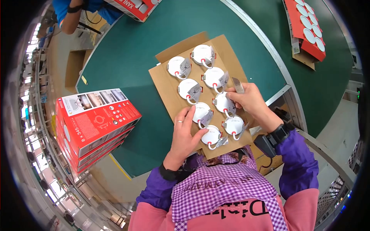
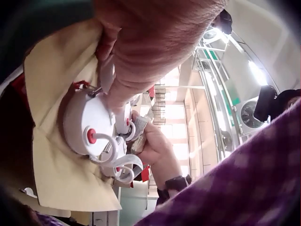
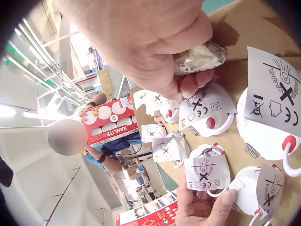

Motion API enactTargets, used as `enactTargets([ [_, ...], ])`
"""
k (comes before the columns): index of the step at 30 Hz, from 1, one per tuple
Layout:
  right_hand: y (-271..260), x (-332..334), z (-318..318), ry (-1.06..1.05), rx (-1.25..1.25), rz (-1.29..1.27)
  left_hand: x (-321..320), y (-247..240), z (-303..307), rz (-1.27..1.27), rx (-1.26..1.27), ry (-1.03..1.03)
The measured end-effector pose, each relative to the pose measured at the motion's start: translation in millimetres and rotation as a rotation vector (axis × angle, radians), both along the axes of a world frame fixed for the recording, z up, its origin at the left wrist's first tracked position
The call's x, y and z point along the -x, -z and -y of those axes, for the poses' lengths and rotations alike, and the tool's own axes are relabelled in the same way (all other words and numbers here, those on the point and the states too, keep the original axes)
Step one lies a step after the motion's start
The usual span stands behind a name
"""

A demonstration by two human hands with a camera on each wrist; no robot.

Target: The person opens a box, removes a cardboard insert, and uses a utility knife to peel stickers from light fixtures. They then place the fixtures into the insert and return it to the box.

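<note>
Several round white downlights [image 1: 189,89], with red cable grommets, short white cables and paper label tags, sit in rows in a brown cardboard insert [image 1: 163,82]. My left hand [image 1: 183,133] rests on the near-left ones: the thumb touches the lowest downlight [image 1: 211,135], and the fingers lie along the edge of the downlight [image 1: 201,111] above it. My right hand [image 1: 250,101] grips a small clear plastic packet [image 3: 202,59] with whitish contents; it sticks up past the fingers in the head view. Its fingertips are right at the label tag [image 3: 200,106] of a right-row downlight.
Red printed boxes [image 1: 96,119] are stacked at the left of the green table [image 1: 138,50]. Another red box [image 1: 135,7] stands at the far edge beside a person in blue [image 1: 59,11]. At the right, an open red box [image 1: 304,29] shows white discs beyond a metal rail [image 1: 254,27].
</note>
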State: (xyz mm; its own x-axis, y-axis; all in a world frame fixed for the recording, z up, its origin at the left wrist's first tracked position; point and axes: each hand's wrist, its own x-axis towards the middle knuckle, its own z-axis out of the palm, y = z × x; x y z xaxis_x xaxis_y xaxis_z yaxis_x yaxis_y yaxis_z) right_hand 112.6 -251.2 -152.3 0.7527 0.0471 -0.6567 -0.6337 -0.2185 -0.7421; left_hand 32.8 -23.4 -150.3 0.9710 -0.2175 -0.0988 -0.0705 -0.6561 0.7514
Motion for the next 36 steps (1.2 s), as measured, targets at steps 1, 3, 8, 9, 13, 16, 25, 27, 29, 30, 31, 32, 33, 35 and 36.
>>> enactTargets([
  [1,2.6,0.7,0.6,0.007,0.000,0.026,-0.1,1.7,-1.5,-0.034,0.091,-0.040],
  [3,1.7,1.0,0.1,0.013,-0.006,0.024,0.1,3.0,-3.1,0.008,0.041,0.006],
  [8,-10.7,9.8,-10.1,0.005,0.289,0.417,1.8,3.6,-2.3,0.061,0.016,0.007],
  [9,-20.4,14.0,-18.7,0.056,0.223,0.462,2.2,3.5,-2.5,0.058,0.018,0.001],
  [13,-28.8,23.2,-35.0,-0.182,0.216,0.344,2.1,3.9,-2.1,0.075,0.018,0.023],
  [16,-32.1,18.9,-39.4,-0.175,0.141,0.187,0.7,0.9,-0.5,0.046,-0.012,0.040],
  [25,-24.7,17.4,-58.0,-0.139,0.008,0.006,1.3,0.9,6.3,0.019,-0.165,0.123],
  [27,-25.9,17.4,-59.7,-0.138,0.016,0.007,0.1,1.1,6.6,0.036,-0.175,0.132],
  [29,-27.6,18.9,-57.5,-0.137,0.028,0.006,-0.3,1.0,7.7,0.068,-0.238,0.136],
  [30,-28.9,20.5,-55.1,-0.162,0.039,-0.015,0.0,1.5,6.4,0.069,-0.237,0.140],
  [31,-29.5,22.0,-52.0,-0.187,0.052,-0.034,0.1,3.0,4.2,0.031,-0.193,0.138],
  [32,-29.8,28.5,-48.8,-0.183,0.054,-0.034,1.4,3.9,2.8,-0.010,-0.150,0.136],
  [33,-30.2,40.0,-45.9,-0.312,0.140,0.158,3.0,4.4,2.6,-0.012,-0.148,0.141],
  [35,-27.3,62.8,-41.8,-0.417,0.311,0.407,2.6,5.5,1.6,-0.003,-0.051,0.082],
  [36,-25.1,69.7,-38.8,-0.414,0.309,0.404,1.5,4.0,0.9,-0.006,-0.053,0.086],
])
